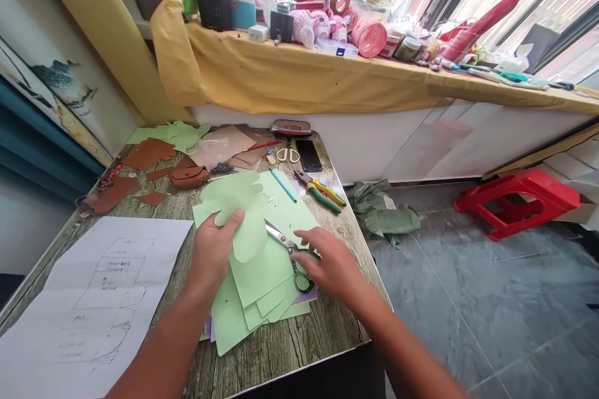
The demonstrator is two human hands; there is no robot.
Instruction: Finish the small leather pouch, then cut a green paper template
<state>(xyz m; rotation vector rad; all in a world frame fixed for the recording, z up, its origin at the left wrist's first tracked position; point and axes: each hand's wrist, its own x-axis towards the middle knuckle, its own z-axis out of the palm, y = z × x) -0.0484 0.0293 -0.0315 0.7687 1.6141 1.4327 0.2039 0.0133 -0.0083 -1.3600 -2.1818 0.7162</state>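
My left hand [211, 252] pinches a light green paper cut-out [249, 234] with a curved outline between thumb and fingers, above a stack of green paper sheets [253, 287]. On those sheets lie metal scissors [281, 238], blades pointing to the upper left. Thumb and fingers apart, my right hand [334, 262] is at the scissors' dark handle loops; whether the thumb touches them I cannot tell. Beyond the sheets are a blue pencil [283, 186] and pliers with green and yellow grips [325, 194].
Left on the table lies a white sheet with a line drawing [107, 299]. Brown leather scraps [150, 153], a small brown pouch [188, 177], white-handled scissors [287, 154] and a phone [309, 156] sit behind. A red stool [519, 199] is on the floor.
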